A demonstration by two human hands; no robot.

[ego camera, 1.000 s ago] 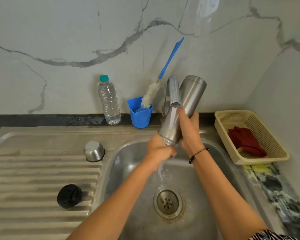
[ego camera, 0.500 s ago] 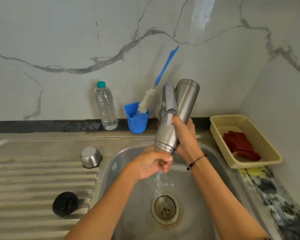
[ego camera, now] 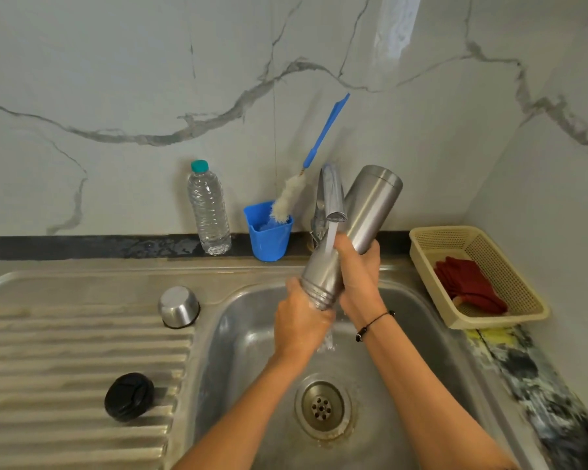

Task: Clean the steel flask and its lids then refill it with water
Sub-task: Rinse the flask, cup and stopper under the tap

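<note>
Black lid (ego camera: pixel 129 396): lies flat on the ribbed draining board (ego camera: pixel 65 368), near left.

Steel cup lid (ego camera: pixel 179 306): upside down on the draining board, farther back, just left of the sink basin (ego camera: pixel 245 334).

Plastic water bottle (ego camera: pixel 208 208): upright, teal cap, on the dark ledge by the far wall.

Blue cup (ego camera: pixel 269 232): right of the bottle; holds a bottle brush (ego camera: pixel 306 171) whose blue handle leans up to the right.

Left hand (ego camera: pixel 297 325): over the basin, curled around the threaded mouth of the steel flask (ego camera: pixel 353 232), fingers closed on it.

Steel flask: held tilted over the basin, mouth down to the near left, base up to the far right.

Tap (ego camera: pixel 333 195): running; its stream falls on the flask's body and drops into the basin above the drain (ego camera: pixel 322 406).

Right hand (ego camera: pixel 358 276): clasped around the flask's middle; black cord at the wrist.

Cream basket (ego camera: pixel 510 290): far right counter, holding red cloth (ego camera: pixel 469 286).
</note>
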